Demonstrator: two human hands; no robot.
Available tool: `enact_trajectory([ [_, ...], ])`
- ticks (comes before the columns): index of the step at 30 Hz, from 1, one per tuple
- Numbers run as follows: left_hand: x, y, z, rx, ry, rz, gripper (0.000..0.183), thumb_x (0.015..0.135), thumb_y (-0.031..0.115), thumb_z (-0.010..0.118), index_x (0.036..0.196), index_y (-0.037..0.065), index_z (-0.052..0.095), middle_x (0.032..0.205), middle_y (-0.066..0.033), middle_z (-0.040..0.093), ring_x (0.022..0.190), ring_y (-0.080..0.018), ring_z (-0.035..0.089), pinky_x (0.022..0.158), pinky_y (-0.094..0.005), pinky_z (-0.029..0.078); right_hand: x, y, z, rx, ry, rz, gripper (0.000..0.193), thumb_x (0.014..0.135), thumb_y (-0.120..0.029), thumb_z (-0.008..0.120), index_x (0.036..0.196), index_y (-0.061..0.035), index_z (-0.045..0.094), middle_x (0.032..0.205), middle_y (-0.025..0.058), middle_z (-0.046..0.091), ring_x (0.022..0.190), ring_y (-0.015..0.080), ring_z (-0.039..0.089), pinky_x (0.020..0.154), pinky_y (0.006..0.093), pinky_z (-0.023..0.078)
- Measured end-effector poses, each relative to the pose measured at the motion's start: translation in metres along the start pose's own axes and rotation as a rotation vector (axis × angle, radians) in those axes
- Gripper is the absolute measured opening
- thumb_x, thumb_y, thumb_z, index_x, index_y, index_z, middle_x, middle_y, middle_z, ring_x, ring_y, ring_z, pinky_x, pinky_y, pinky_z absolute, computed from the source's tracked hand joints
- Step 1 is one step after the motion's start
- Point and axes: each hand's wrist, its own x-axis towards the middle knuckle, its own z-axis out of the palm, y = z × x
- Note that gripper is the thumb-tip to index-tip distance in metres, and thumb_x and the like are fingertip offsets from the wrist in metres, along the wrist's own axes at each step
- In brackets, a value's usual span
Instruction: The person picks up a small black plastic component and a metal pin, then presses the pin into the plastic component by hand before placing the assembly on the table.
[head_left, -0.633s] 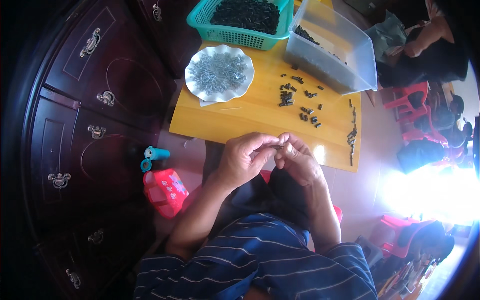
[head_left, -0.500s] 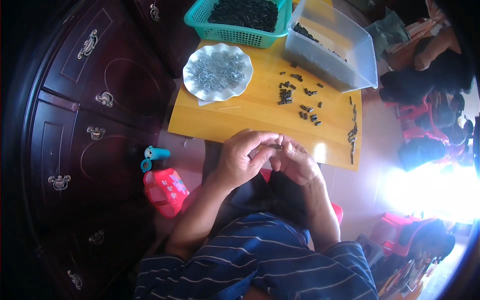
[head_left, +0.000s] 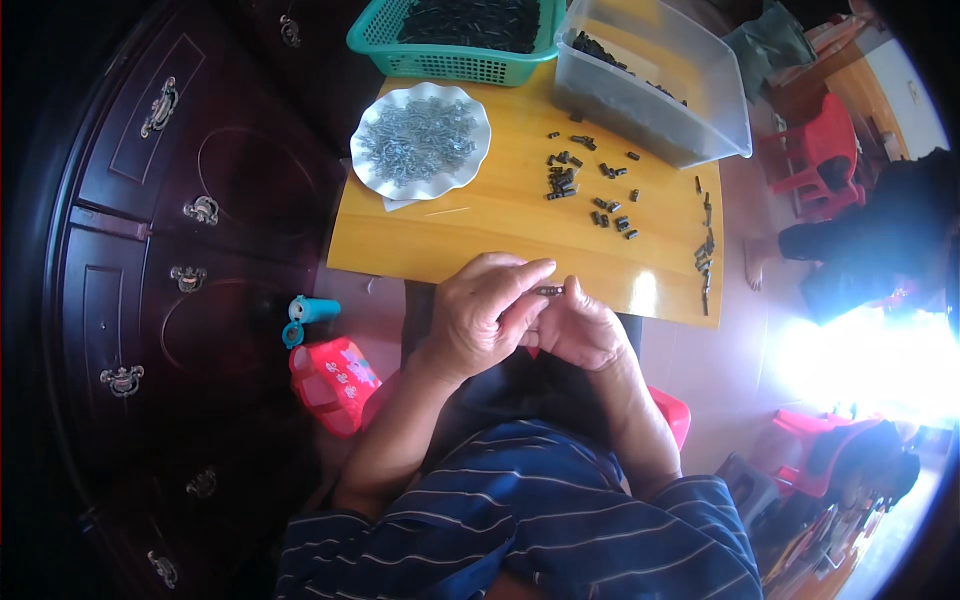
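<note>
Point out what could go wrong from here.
The small dark piece is held by the left hand with only its fingertips, near the table's front edge, so a slip might drop it out of reach.
The dark pieces along the right edge could be knocked off by a passing sleeve.
The wavy white plate sits close to the left edge; a bump might spill its small clear or silvery parts.

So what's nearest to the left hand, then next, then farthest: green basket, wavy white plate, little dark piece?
1. Little dark piece: held by the left hand.
2. Wavy white plate: on the table's left side.
3. Green basket: beyond the plate.
</note>
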Motion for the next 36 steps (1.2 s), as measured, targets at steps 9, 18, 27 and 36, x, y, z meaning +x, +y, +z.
enact_trajectory([
  [9,-0.001,-0.003,0.003,0.050,-0.021,-0.024,0.033,0.078,0.003,0.079,0.110,0.005,0.073,0.099,-0.0104,0.073,0.090,-0.0302,0.072,0.076,-0.0398,0.059,0.002,0.004,0.004,-0.013,0.143,-0.092,0.049,0.103,-0.040,0.063,0.135,-0.0035,0.058,0.124,0.0166,0.068,0.117,0.0286,0.066,0.104,0.0481,0.053],
  [18,0.001,-0.003,0.000,0.071,-0.113,0.035,0.023,0.076,-0.005,0.075,0.098,0.001,0.070,0.100,-0.0130,0.073,0.091,-0.0326,0.071,0.081,-0.0397,0.057,0.000,0.004,-0.003,-0.050,0.104,-0.108,0.044,0.101,-0.034,0.066,0.130,-0.0012,0.061,0.116,0.0158,0.071,0.111,0.0282,0.070,0.101,0.0455,0.055],
  [27,0.000,-0.001,0.002,-0.029,-0.119,0.021,0.021,0.078,-0.006,0.074,0.097,0.001,0.071,0.097,-0.0131,0.075,0.090,-0.0317,0.073,0.080,-0.0388,0.057,-0.010,0.011,-0.010,-0.063,0.093,-0.147,0.037,0.099,-0.031,0.070,0.121,-0.0017,0.070,0.114,0.0134,0.074,0.112,0.0262,0.070,0.104,0.0438,0.051],
  [36,0.000,0.005,0.001,-0.089,-0.088,-0.017,0.025,0.077,-0.007,0.074,0.100,0.001,0.072,0.100,-0.0141,0.075,0.091,-0.0311,0.073,0.080,-0.0381,0.058,-0.007,0.009,0.004,-0.189,0.176,-0.152,0.039,0.100,-0.036,0.068,0.119,-0.0026,0.072,0.110,0.0106,0.075,0.109,0.0217,0.069,0.100,0.0412,0.051],
])
